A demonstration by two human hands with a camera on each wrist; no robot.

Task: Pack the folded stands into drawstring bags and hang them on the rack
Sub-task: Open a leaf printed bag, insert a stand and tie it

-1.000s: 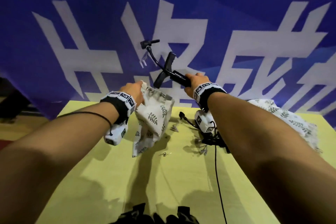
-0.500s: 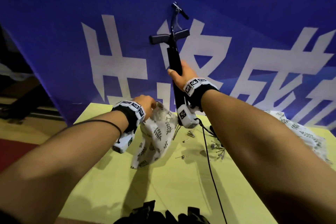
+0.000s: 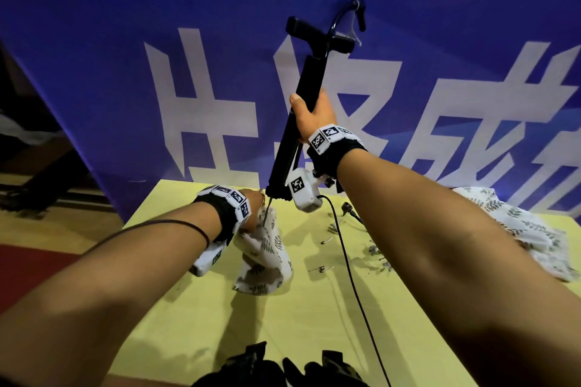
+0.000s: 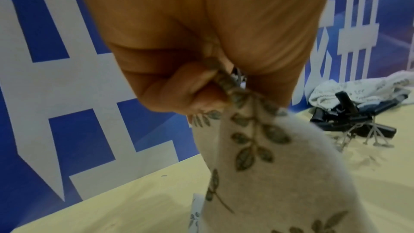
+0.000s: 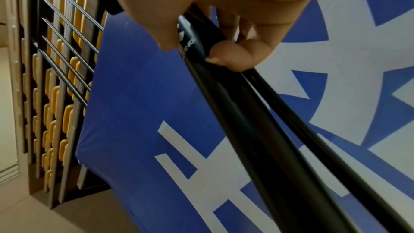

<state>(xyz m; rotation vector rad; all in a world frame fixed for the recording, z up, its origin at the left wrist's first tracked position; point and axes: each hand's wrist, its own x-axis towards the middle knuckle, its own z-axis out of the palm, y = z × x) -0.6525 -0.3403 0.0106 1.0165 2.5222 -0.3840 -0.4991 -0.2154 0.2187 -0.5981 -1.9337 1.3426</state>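
My right hand (image 3: 309, 110) grips a black folded stand (image 3: 297, 122) around its middle and holds it nearly upright, head end up, its lower tip just above the bag's mouth. In the right wrist view my fingers (image 5: 226, 54) curl round the black stand (image 5: 257, 130). My left hand (image 3: 251, 201) pinches the top edge of a white drawstring bag with a leaf print (image 3: 267, 256), which hangs down onto the yellow table (image 3: 314, 324). The left wrist view shows my left hand (image 4: 195, 86) bunching the bag's (image 4: 280, 174) rim.
Another leaf-print bag (image 3: 515, 229) lies at the table's right, with more black stands (image 4: 349, 118) beside it. Small metal hooks (image 3: 320, 269) lie scattered mid-table. A black cable (image 3: 352, 276) runs across the table. Black items (image 3: 283, 367) sit at the near edge. A blue banner (image 3: 125, 41) stands behind.
My right hand has swung the stand from lying tilted to nearly upright and raised it higher. The left hand has kept hold of the bag, which now hangs lower against the table.
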